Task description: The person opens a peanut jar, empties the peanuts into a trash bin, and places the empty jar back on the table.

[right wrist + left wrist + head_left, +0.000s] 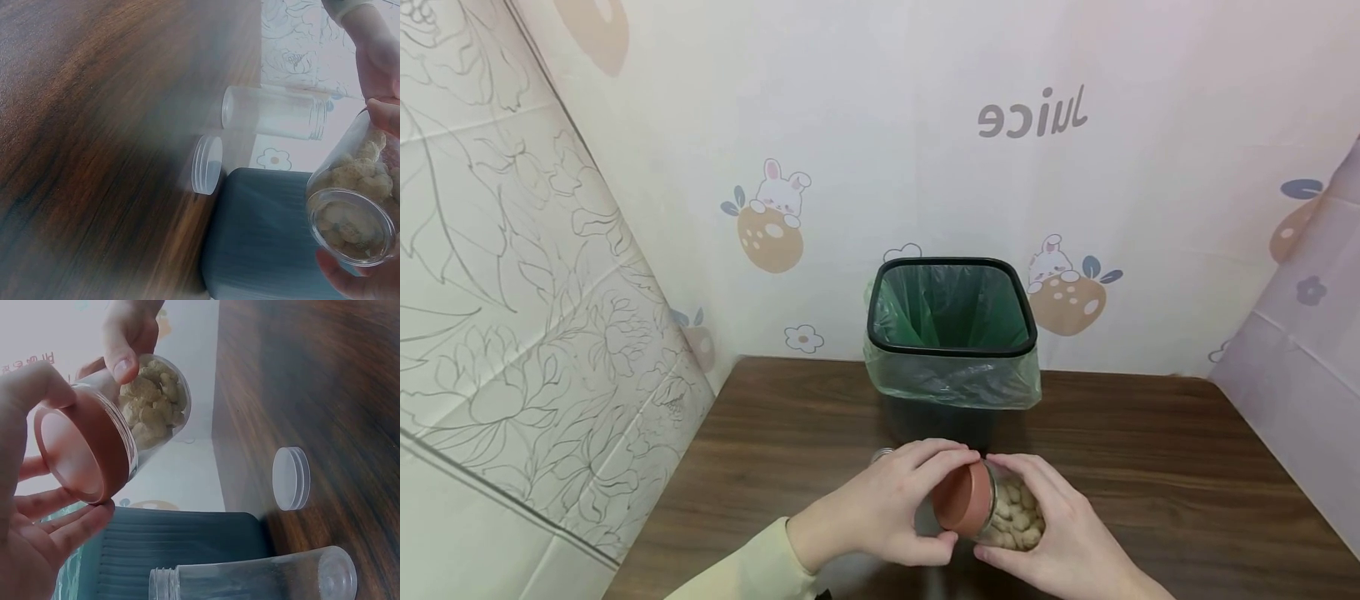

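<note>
A clear jar (1019,518) of pale tan, knobbly lumps is held tilted above the table, between both hands. Its terracotta-coloured lid (964,500) sits on the mouth and points left. My left hand (891,504) grips the lid by its rim, fingers on the upper edge and thumb below. Round the jar's body, my right hand (1067,529) holds on from the right, thumb underneath. The left wrist view shows the lumps (153,403) through the glass. From the right wrist view, the jar's round base (351,226) faces the camera.
A dark bin (953,350) with a green plastic liner stands on the wooden table (790,417) against the patterned wall cloth. In front of it stands an uncapped clear bottle (250,581), mostly hidden in the head view. A translucent screw cap (291,479) lies beside it.
</note>
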`<state>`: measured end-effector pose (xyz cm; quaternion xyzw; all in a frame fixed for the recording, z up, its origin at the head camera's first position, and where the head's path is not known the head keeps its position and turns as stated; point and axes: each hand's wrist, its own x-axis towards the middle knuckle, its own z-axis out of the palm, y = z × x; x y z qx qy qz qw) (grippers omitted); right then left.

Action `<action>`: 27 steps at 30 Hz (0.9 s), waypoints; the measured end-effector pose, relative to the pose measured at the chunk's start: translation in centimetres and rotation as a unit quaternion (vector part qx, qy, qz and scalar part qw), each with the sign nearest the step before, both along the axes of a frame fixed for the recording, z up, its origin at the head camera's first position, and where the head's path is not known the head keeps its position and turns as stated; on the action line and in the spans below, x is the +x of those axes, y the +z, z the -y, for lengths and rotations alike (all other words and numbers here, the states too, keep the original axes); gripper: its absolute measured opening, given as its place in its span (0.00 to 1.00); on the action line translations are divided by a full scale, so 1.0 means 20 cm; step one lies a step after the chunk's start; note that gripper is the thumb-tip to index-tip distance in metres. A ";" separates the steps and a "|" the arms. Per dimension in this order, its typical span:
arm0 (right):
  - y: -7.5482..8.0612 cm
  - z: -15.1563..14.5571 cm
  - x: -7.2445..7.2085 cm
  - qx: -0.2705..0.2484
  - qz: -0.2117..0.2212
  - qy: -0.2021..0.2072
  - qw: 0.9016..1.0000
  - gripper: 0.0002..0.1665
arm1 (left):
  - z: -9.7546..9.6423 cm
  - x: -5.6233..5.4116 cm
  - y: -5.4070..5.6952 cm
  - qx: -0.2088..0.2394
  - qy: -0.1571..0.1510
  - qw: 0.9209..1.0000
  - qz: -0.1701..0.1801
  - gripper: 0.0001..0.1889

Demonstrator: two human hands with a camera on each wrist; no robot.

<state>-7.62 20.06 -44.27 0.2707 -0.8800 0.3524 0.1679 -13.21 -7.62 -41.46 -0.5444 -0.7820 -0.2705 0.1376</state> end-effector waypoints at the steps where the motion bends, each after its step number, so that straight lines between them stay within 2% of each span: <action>1: 0.00 0.00 0.00 -0.001 0.001 0.000 1.000 0.57 | 0.00 0.00 0.00 0.005 0.002 1.000 0.004 0.45; 9: 0.00 0.00 0.00 0.001 0.002 -0.001 1.000 0.57 | -0.01 0.00 -0.01 0.024 0.023 0.999 0.013 0.44; 15: 0.00 0.01 -0.01 0.001 0.016 -0.012 1.000 0.57 | -0.01 0.00 -0.02 0.023 0.038 0.997 0.058 0.42; 24: -0.01 0.01 -0.01 0.006 0.026 -0.018 0.999 0.58 | -0.02 0.01 -0.01 0.027 0.049 0.997 0.060 0.39; 27: -0.01 0.01 -0.01 0.005 0.026 -0.018 0.999 0.57 | -0.02 0.01 -0.01 0.027 0.052 0.996 0.071 0.38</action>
